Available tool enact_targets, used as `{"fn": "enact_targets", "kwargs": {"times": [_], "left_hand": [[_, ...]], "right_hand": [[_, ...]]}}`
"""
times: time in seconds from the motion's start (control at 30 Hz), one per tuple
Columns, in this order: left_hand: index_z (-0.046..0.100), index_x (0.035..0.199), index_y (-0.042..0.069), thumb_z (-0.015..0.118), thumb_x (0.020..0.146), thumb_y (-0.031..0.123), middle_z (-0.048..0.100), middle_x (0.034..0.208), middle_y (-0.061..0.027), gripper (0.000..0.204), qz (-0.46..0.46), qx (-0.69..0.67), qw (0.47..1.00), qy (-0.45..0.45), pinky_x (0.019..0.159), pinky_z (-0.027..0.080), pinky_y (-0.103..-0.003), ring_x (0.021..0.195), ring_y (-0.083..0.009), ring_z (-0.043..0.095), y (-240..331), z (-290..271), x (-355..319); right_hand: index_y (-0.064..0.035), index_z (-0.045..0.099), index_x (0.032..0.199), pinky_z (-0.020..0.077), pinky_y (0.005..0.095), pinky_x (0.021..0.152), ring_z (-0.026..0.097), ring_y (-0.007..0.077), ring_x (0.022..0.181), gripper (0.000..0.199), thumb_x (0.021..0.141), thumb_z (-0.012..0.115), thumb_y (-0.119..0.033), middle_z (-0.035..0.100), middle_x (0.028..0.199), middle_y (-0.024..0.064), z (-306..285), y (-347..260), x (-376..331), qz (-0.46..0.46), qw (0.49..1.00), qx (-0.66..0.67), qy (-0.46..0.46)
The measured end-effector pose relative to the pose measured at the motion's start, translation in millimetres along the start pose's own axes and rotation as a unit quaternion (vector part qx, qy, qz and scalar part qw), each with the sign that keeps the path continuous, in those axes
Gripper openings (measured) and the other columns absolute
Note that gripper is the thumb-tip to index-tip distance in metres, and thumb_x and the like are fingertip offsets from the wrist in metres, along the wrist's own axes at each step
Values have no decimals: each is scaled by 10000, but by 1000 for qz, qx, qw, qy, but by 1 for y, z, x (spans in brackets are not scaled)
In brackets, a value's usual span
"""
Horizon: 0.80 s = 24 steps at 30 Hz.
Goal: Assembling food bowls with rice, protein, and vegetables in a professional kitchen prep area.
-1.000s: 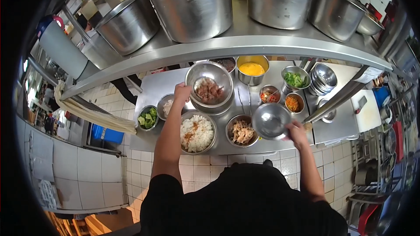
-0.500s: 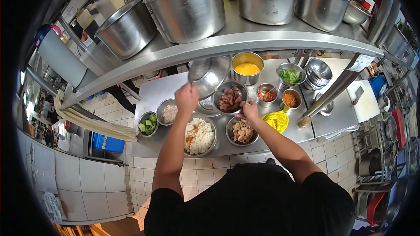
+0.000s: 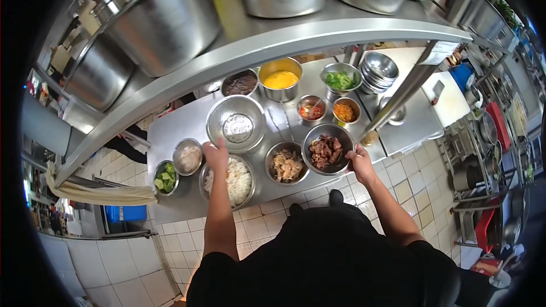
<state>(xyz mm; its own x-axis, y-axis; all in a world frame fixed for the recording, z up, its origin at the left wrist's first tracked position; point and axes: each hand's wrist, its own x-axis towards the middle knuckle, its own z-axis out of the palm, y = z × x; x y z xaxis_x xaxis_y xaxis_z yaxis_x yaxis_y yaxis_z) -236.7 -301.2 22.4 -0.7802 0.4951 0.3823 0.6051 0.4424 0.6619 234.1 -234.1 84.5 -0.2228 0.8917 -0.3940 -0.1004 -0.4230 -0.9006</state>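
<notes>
My right hand (image 3: pixel 359 164) grips the rim of a metal bowl of dark reddish-brown meat pieces (image 3: pixel 326 152), raised over the table's front right. With my left hand (image 3: pixel 215 155) I pinch the near rim of a wide, empty metal bowl (image 3: pixel 236 124), which sits at the table's middle left. Below that hand, partly covered by my forearm, lies a bowl of white rice (image 3: pixel 238 182). Between the rice and the meat stands a bowl of pale shredded meat (image 3: pixel 288 165). To the left are a bowl of whitish pieces (image 3: pixel 187 157) and a bowl of green vegetables (image 3: pixel 165 178).
Behind stand a pot of yellow liquid (image 3: pixel 280 79), a dark-filled container (image 3: pixel 240 83), chopped greens (image 3: pixel 341 79), and small tins of red (image 3: pixel 311 109) and orange bits (image 3: pixel 346 112). A steel shelf (image 3: pixel 273 40) with large pots crosses overhead; its post (image 3: pixel 405 88) slants down at right.
My left hand has lowered the tilted empty bowl onto the table. My right hand has carried the meat bowl right and nearer, over where the yellow cloth lay. The view has shifted.
</notes>
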Motion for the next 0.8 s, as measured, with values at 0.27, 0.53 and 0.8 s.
{"fn": "enact_targets", "kwargs": {"times": [0.27, 0.53, 0.8], "left_hand": [[724, 978, 131, 719, 793, 173, 547, 1033, -105, 191, 335, -81, 864, -366, 859, 484, -394, 1017, -298, 569, 219, -34, -108], [697, 819, 76, 696, 715, 107, 465, 1065, -150, 109, 386, 119, 816, -413, 847, 498, -444, 1088, -320, 513, 277, 10, -173], [618, 727, 50, 632, 783, 132, 584, 938, -128, 100, 224, 26, 944, -242, 746, 515, -458, 859, -328, 621, 256, -1, -242]], "right_hand": [[-62, 524, 912, 469, 232, 380, 537, 108, 461, 84, 837, 553, -37, 585, 693, 25, -30, -13, 2, -2, 996, -50, -74], [-76, 493, 854, 458, 231, 372, 518, 103, 449, 86, 847, 548, -10, 555, 681, 18, -76, -19, 24, 6, 985, -59, -163], [-71, 515, 894, 471, 227, 357, 543, 102, 448, 71, 844, 535, -24, 581, 693, 38, -140, -4, 53, 40, 975, -56, -213]]}}
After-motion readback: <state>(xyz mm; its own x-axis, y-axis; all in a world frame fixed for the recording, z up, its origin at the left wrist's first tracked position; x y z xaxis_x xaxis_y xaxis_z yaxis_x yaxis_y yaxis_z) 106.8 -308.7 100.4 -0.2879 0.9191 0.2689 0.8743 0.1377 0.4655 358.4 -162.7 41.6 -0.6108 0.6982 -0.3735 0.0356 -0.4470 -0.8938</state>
